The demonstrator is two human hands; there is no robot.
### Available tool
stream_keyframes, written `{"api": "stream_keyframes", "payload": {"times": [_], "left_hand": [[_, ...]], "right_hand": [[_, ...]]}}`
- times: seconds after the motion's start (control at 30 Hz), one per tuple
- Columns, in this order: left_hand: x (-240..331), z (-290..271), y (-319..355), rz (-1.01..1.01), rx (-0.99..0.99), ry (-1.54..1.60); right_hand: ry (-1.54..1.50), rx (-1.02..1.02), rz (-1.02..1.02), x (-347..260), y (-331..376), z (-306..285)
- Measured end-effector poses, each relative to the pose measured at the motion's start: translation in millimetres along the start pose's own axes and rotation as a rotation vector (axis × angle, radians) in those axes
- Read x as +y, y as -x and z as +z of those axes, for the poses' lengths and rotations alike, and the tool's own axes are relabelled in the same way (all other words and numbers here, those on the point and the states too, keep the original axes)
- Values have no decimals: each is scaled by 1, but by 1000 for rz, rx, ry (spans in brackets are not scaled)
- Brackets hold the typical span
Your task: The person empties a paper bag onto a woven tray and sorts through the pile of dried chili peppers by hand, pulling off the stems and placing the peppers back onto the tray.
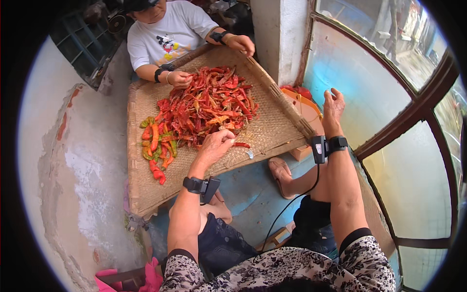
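A large square woven bamboo tray (275, 129) bears a heap of dried red chilies (209, 100). My left hand (215, 147) is over the heap's near edge, its fingers pinched together; whatever lies between them is too small to make out. One red chili (242, 144) rests close to those fingertips. Plumper green, orange and red peppers (156, 141) form a small group at the tray's left. My right hand (333, 109) is raised past the tray's right edge, near the window, fingers apart and holding nothing.
Across the tray, a co-worker's one hand (180, 79) touches the chilies and the other (242, 45) rests on the rim. An orange box (307, 108) and a red bag (302, 92) are right of the tray. Framed windows (360, 82) line the right; a peeling wall (92, 160) stands left.
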State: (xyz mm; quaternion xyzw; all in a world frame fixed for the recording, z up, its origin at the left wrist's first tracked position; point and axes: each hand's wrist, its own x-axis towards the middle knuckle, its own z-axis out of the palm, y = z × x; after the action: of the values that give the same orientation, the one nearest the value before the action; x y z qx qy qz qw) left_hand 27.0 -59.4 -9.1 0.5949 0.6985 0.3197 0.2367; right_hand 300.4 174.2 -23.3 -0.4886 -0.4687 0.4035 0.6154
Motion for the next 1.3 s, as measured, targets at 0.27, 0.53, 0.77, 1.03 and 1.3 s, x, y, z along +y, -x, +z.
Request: {"api": "stream_keyframes", "payload": {"times": [0.27,0.53,0.77,1.03,1.3], "left_hand": [[1,-1,7,-104,-106,-82],[-7,2,19,-77,-149,-92],[-5,-1,22,-9,-164,-115],[-3,14,24,64,-199,-239],[5,31,27,244,-205,-647]], "right_hand": [[779,-1041,-592,140,-22,-72],[1137,-803,-417,137,-22,-60],[-98,-652,395,150,-38,-82],[1032,-569,-367,105,-50,-150],[517,-693,97,82,-53,-138]]}}
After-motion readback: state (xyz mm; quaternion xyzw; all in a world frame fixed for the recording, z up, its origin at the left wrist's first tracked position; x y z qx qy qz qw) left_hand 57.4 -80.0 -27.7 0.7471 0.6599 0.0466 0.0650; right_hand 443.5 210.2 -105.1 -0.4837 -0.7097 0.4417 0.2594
